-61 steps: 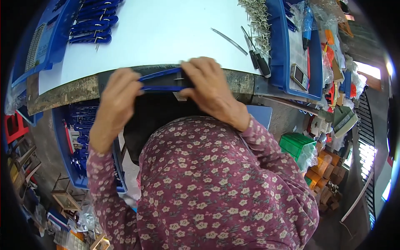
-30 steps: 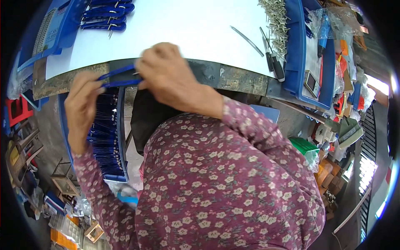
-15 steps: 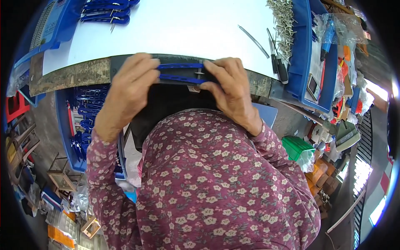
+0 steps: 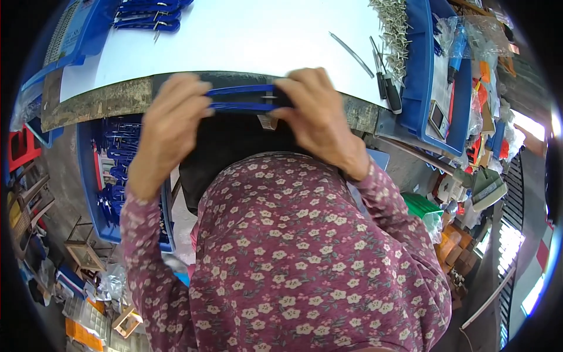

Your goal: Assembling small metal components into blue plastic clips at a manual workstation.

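Note:
A blue plastic tool with two long slim arms (image 4: 243, 89) spans the gap between my hands at the table's front edge. A short metal pin (image 4: 268, 98) bridges the arms near their right end. My left hand (image 4: 170, 126) has its fingers closed round the left ends, which it hides. My right hand (image 4: 319, 117) pinches the right end between thumb and fingers, and covers that tip. Both hands are slightly blurred. Just below the right-hand grip a small metal piece (image 4: 267, 121) shows against the dark cloth.
Similar blue tools (image 4: 149, 23) lie stacked at the far left of the white tabletop (image 4: 246, 47). A pile of metal pins (image 4: 392, 29), a thin grey rod (image 4: 352, 54) and a black-handled screwdriver (image 4: 393, 101) lie right. Blue bins (image 4: 417, 88) stand on both sides; another, below left, holds blue parts (image 4: 120, 170).
Both hands and the blue tool between them have shifted slightly to the left. The grips look the same. The tool's arms now appear thinner, as if turned a little.

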### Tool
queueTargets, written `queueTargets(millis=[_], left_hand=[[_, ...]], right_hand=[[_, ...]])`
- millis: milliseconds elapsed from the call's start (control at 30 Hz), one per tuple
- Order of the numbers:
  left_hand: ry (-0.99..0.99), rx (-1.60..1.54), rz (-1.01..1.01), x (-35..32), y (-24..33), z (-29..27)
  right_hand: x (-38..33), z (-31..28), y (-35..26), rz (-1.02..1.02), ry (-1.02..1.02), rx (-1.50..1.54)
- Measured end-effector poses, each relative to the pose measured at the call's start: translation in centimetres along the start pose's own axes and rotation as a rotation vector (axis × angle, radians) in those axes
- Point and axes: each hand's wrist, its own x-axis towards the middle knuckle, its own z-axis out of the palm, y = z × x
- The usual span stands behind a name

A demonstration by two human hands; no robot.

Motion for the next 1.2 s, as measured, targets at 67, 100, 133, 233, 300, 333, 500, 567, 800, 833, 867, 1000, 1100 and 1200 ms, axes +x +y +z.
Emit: queueTargets(millis=[67,100,133,233,300,333,500,567,800,833,867,1000,1100,1200], left_hand=[[-0.028,-0.072,-0.001,1.4,0.2,1.8],[-0.058,-0.134,-0.01,1.4,0.3,2.0],[-0.056,-0.14,-0.004,1.4,0.0,2.1],[0.002,-0.009,0.025,0.2,-1.1,0.6],[0.03,0.109,-0.013,-1.5,-2.2,-1.5],[0.044,0.125,-0.081,-3.1,-3.1,-3.1],[0.036,0.047,-0.367,-5.7,-4.1,-6.2],[0.036,0.121,-0.208,-5.0,-2.3,-5.5],[-0.033,-0.041,0.073,1.7,0.0,1.4],[-0.037,-0.058,0.087,1.8,-0.3,1.8],[-0.041,-0.069,0.097,1.8,-0.4,2.0],[-0.003,0.014,0.069,0.2,-1.4,0.5],[0.035,0.119,-0.046,-1.6,-2.7,-2.7],[0.045,0.031,-0.236,-4.4,-5.7,-5.9]], right_hand=[[-1.2,-0.9,0.9,0.035,0.025,-0.003],[-1.3,-1.0,0.9,0.063,0.051,0.007],[-1.3,-0.8,0.9,0.067,0.052,0.0],[-0.3,1.7,0.4,-0.015,0.127,0.035],[1.9,3.6,-0.6,-0.122,0.139,0.064],[3.4,5.0,-1.3,-0.213,0.161,0.135],[6.6,7.5,-3.1,-0.313,0.129,0.057],[4.9,5.8,-2.8,-0.255,0.112,0.078],[-1.5,-1.2,0.2,0.079,0.059,-0.015],[-1.6,-1.1,0.2,0.086,0.059,-0.022],[-1.7,-0.7,0.0,0.093,0.052,-0.032],[-0.3,1.4,-0.8,0.047,0.071,-0.041],[2.9,4.9,-1.4,-0.175,0.136,0.028],[6.7,7.4,-3.0,-0.244,0.059,0.058]])
